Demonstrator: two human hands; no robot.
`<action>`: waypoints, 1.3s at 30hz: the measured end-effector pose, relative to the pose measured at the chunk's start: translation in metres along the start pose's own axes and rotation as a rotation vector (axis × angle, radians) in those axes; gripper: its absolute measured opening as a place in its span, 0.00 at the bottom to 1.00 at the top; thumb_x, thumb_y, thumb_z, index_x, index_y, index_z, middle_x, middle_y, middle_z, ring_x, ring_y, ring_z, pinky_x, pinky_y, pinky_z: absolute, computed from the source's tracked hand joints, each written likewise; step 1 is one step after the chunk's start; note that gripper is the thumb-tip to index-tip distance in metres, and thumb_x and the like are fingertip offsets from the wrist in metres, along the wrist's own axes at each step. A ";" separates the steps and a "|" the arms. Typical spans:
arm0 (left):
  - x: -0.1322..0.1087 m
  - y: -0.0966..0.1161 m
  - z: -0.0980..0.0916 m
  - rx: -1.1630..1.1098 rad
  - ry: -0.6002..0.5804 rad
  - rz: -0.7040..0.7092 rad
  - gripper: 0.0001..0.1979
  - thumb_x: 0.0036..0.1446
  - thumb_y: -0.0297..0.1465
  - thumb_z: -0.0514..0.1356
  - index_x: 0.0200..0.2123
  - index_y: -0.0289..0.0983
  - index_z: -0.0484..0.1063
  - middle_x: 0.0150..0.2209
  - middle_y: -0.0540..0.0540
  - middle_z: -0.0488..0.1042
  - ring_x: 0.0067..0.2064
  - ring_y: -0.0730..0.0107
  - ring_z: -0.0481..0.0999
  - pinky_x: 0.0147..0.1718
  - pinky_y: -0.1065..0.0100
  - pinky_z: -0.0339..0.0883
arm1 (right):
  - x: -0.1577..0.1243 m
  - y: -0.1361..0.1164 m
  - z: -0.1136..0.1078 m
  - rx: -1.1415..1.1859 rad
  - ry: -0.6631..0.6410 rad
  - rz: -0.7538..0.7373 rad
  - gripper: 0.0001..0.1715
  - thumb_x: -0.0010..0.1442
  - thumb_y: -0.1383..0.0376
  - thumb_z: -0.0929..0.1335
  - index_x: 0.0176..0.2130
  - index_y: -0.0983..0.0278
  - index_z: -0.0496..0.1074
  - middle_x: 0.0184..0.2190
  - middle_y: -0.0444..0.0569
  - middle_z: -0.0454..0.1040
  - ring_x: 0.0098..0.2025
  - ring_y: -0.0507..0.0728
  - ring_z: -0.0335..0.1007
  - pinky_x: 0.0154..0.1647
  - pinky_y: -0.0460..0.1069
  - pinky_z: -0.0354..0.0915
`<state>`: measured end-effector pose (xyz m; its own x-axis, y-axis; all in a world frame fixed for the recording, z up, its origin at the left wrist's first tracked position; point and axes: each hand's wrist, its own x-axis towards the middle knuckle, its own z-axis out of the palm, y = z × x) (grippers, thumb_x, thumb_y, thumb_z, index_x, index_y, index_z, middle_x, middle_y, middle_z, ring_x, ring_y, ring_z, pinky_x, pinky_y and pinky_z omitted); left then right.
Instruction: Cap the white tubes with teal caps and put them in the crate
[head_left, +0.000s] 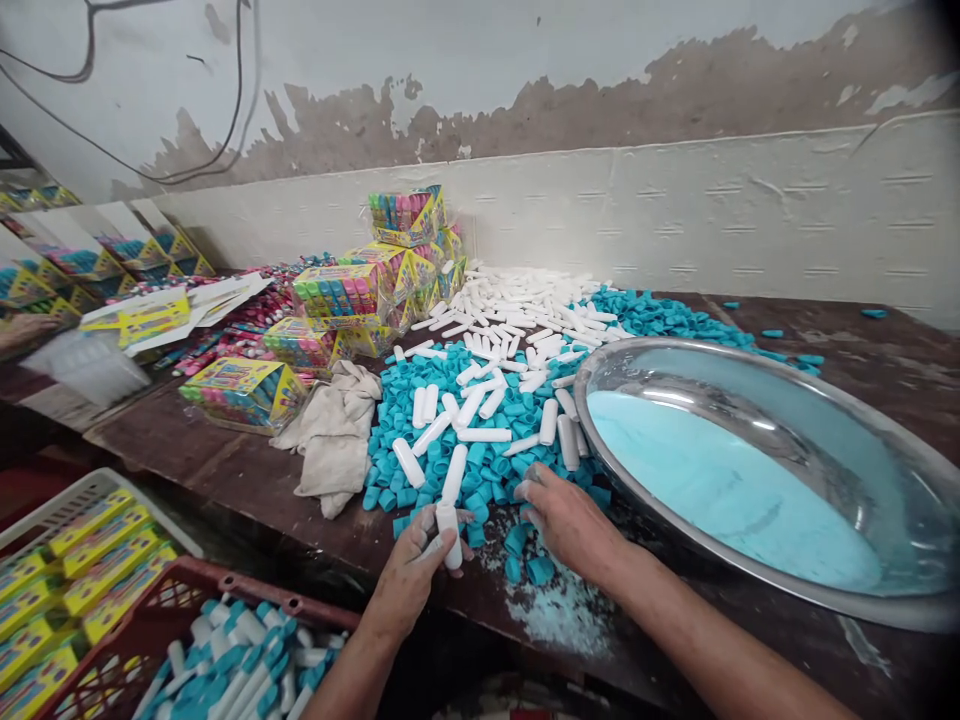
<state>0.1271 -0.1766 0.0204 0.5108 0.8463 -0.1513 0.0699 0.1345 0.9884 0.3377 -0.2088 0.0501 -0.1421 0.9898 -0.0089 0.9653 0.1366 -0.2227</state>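
My left hand [420, 565] is closed around a white plastic tube [448, 540], held upright near the table's front edge. Another white tube [454, 474] lies just beyond its top end. At the near edge of a pile of blue caps [480, 460], my right hand [566, 520] has its fingers bent together; whatever is between them cannot be made out. Several white tubes [484, 435] lie scattered over the caps. A few loose caps [540, 570] and spilled pale-blue powder [562, 610] are below my right hand.
A wide steel basin [750, 370] of pale-blue powder [712, 500] stands at right. A cloth [334, 430] and packed display boxes [341, 290] are left of the caps. Lower left, a red crate [225, 580] holds capped tubes, beside a white basket [150, 490] of yellow boxes.
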 end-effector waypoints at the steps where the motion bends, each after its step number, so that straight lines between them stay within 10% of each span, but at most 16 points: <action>1: 0.000 0.000 0.000 0.001 0.004 -0.003 0.19 0.57 0.40 0.52 0.46 0.33 0.65 0.29 0.46 0.70 0.29 0.70 0.67 0.28 0.69 0.64 | 0.002 -0.002 -0.001 -0.006 0.020 0.015 0.10 0.59 0.68 0.62 0.40 0.63 0.69 0.40 0.51 0.64 0.36 0.55 0.64 0.31 0.48 0.56; 27: -0.007 0.002 0.005 -0.036 -0.010 0.006 0.21 0.55 0.42 0.54 0.46 0.34 0.65 0.29 0.46 0.71 0.30 0.68 0.67 0.28 0.69 0.64 | 0.038 -0.013 0.012 -0.193 0.132 -0.054 0.13 0.60 0.70 0.59 0.38 0.65 0.71 0.37 0.54 0.67 0.37 0.58 0.64 0.36 0.51 0.57; 39: -0.006 0.016 0.016 0.081 -0.135 0.057 0.23 0.55 0.40 0.54 0.51 0.36 0.62 0.29 0.48 0.70 0.30 0.69 0.66 0.32 0.70 0.62 | 0.000 0.006 -0.005 0.387 0.094 -0.023 0.05 0.51 0.71 0.64 0.30 0.64 0.69 0.26 0.43 0.69 0.29 0.52 0.64 0.29 0.44 0.58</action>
<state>0.1390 -0.1876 0.0377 0.6262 0.7736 -0.0976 0.1036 0.0415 0.9938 0.3440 -0.2076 0.0533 -0.1248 0.9884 0.0860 0.8054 0.1516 -0.5730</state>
